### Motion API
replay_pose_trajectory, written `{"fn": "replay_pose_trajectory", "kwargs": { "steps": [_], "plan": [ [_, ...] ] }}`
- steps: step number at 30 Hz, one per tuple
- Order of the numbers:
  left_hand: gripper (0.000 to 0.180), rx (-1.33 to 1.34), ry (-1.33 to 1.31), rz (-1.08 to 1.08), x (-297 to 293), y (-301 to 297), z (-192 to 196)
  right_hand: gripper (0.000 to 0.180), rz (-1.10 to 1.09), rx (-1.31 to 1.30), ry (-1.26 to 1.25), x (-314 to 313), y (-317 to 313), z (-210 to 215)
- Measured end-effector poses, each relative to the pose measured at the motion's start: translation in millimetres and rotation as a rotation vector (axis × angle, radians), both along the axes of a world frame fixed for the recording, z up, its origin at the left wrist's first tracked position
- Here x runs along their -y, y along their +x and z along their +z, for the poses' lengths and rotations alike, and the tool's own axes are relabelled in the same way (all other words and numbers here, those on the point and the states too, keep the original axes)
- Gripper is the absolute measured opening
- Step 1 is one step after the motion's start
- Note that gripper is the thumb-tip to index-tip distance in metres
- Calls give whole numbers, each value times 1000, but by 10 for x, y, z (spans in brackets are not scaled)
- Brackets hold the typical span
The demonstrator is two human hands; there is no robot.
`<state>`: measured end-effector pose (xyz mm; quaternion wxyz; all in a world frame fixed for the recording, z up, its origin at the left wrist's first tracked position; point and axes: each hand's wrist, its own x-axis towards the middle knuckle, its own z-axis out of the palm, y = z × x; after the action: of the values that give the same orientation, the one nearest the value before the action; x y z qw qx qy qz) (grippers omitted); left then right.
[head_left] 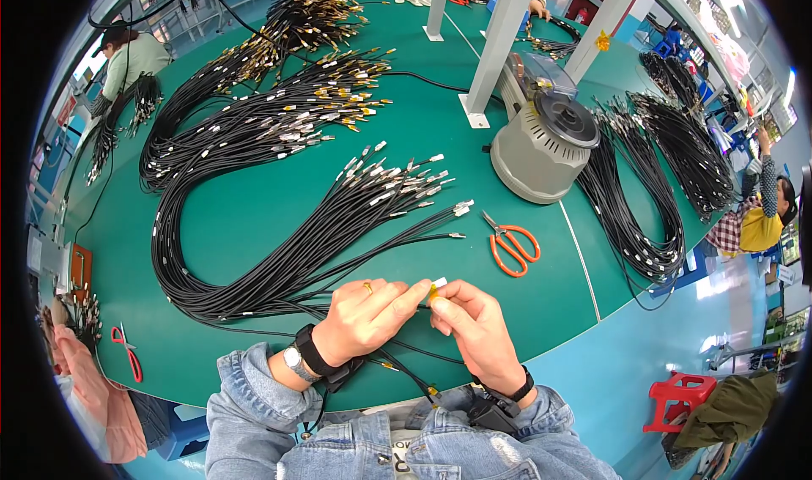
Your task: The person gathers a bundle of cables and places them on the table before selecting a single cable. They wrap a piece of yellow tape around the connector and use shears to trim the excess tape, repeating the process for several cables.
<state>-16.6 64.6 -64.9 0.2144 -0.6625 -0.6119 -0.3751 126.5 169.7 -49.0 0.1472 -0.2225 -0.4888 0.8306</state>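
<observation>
In front of my chest, my left hand (365, 312) and my right hand (475, 323) meet with their fingertips closed on the end of one black cable. A white connector (439, 283) pokes out between the fingertips, with a bit of yellow tape (434, 295) just below it. My fingers hide most of this cable end. Just beyond my hands lies a large bundle of black cables (254, 268), curved on the green table, its white-tipped ends fanned toward the right. Orange-handled scissors (514, 250) rest right of those ends, blades slightly apart.
More cable bundles (245, 133) lie at the far left, others (630, 201) at the right. A grey round machine (541, 154) stands by white posts (499, 49). Red scissors (127, 355) lie near the left edge. Co-workers sit around the table (372, 125); a red stool (677, 395) stands right.
</observation>
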Motion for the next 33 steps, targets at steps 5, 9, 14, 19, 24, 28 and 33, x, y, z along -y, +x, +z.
{"fn": "replay_pose_trajectory", "kwargs": {
  "steps": [5, 9, 14, 19, 24, 28, 33],
  "plan": [
    [38, 59, 20, 24, -4, 19, -39, 13, -55, -1, 74, 21, -13, -8],
    [35, 132, -6, 34, 5, 46, -1, 11, -95, 17, 94, 41, -31, 26],
    [29, 213, -46, 18, -3, 59, 10, 8, -129, -23, 145, 57, -50, 4],
    [21, 296, -62, 1, -18, 79, 29, 6, -171, -69, 249, 69, -75, -39],
    [11, 398, -79, 4, -20, 107, 16, 5, -174, -98, 271, 70, -84, -71],
    [6, 457, -114, 3, -9, 121, 53, 5, -176, -101, 274, 74, -84, -69],
    [4, 614, -243, -40, 13, 122, 158, 7, -213, -119, 398, 69, -94, -105]
  ]
}}
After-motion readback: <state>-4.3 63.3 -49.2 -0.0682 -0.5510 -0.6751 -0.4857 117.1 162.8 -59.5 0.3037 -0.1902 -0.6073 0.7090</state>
